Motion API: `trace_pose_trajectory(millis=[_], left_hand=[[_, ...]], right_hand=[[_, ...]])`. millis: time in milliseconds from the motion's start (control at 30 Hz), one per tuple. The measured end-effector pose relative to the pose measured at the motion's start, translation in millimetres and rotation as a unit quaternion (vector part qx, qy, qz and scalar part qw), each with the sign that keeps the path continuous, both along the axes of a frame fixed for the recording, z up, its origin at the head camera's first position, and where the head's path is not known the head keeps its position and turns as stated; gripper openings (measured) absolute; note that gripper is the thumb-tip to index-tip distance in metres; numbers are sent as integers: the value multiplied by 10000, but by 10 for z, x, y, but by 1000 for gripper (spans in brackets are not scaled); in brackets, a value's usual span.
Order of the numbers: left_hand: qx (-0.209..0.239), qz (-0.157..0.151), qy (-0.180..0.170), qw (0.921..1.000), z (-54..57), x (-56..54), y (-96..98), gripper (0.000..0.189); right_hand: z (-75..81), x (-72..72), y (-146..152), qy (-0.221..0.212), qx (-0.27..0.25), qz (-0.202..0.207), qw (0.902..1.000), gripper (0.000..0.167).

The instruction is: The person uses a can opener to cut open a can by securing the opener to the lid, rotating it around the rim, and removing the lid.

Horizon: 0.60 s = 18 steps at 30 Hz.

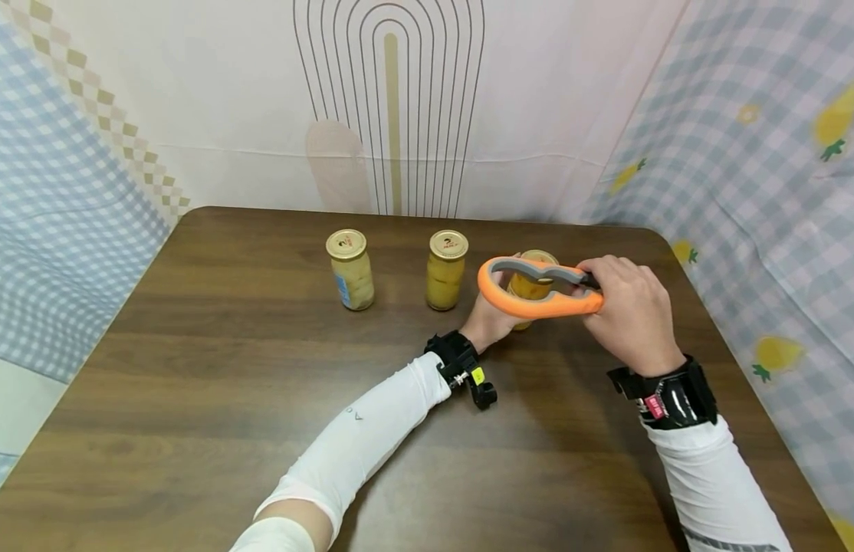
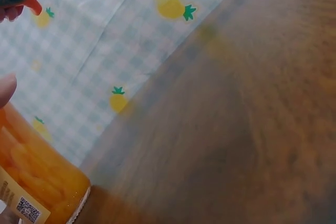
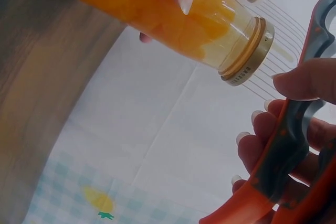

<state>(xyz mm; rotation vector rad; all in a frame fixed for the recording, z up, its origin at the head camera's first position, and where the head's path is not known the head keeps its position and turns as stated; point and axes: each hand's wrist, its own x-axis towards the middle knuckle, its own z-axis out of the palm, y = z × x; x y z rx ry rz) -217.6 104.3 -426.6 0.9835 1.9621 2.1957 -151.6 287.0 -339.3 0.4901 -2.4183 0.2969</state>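
My left hand (image 1: 491,318) grips a glass jar of orange fruit pieces (image 3: 152,11), which stands at the right of the table. Its gold lid (image 3: 251,59) is on. My right hand (image 1: 634,310) holds an orange and grey jar opener (image 1: 537,308) by its handle end. In the head view the opener's loop overlaps the jar; the right wrist view shows it off to one side of the lid, apart from it. A printed label with a square code shows low on the jar (image 2: 47,174) in the left wrist view.
Two more lidded jars of yellowish fruit stand left of the held one: a middle jar (image 1: 445,276) and a left jar (image 1: 353,277) with a blue label. The brown wooden table (image 1: 261,368) meets a white patterned cloth (image 1: 227,100) behind and checked cloths at both sides.
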Motion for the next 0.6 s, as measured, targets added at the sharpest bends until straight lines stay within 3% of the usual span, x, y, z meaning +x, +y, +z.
trace_pose_trajectory(millis=[133,333,433,467,600], left_hand=[[282,-225,544,9979,-63,-94,72,61],[145,-609,3,9980,-240,-170,149,59],[100,-674,19,9977,-267,-188,160,59],[90,-679,17,9977,-275,-188,157,59],[-317,-192,-70,9993,-305,-138,111,52]], right_hand=[[1,-3,-1,29,28,-12,10000,15],[12,2,3,105,89,63,9999,15],[20,2,3,129,75,83,9999,14],[19,5,3,131,72,87,9998,14],[5,13,1,99,79,75,9999,14]])
